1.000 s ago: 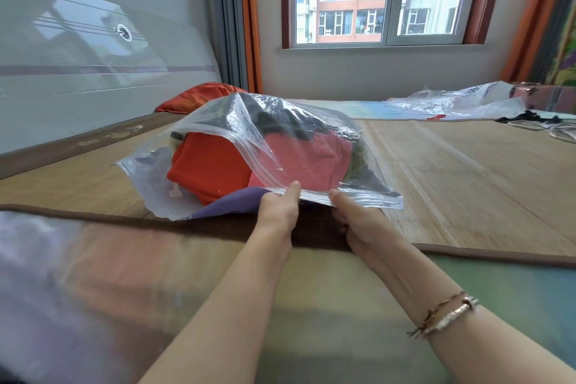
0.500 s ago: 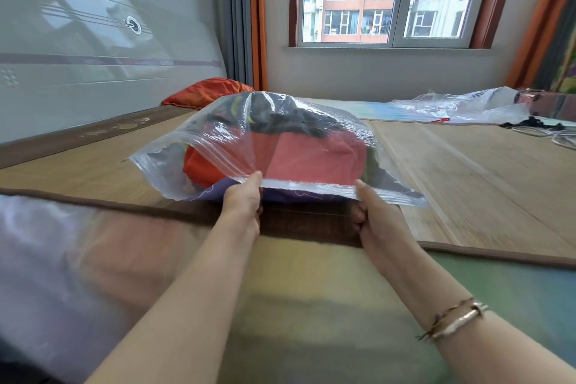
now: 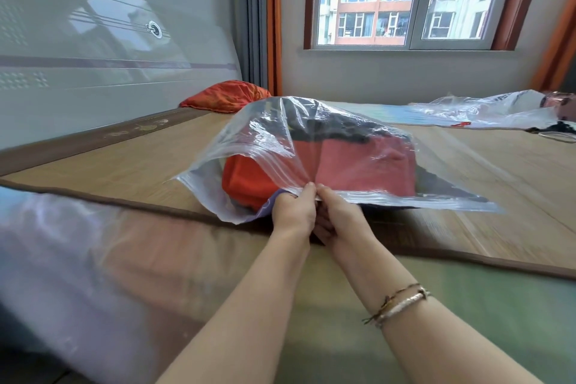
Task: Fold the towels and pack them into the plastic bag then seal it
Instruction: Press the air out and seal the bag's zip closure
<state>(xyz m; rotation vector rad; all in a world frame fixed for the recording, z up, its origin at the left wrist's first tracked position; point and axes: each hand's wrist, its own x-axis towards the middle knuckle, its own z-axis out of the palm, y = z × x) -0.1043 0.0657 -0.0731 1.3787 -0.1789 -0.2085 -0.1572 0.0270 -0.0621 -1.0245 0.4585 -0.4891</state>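
Note:
A clear zip plastic bag (image 3: 268, 134) lies on the bamboo mat, stuffed with folded towels: an orange one (image 3: 246, 178), a pinkish-red one (image 3: 358, 165), a dark one (image 3: 330, 128) on top and a purple edge at the bottom. Its zip strip runs along the near edge. My left hand (image 3: 294, 212) and my right hand (image 3: 339, 217) sit side by side at that edge, each pinching the zip strip near its left part. Right of my hands the strip lies flat. Left of them the mouth gapes.
The bamboo mat (image 3: 498, 178) covers the bed, with a brown border toward me. An orange pillow (image 3: 226, 95) lies at the back left by the headboard. Another crumpled clear plastic bag (image 3: 486, 112) and a dark cord lie at the far right. A window is behind.
My hands were apart along the zip strip half a second ago. They have come together near the left part of the strip. The view has shifted a little.

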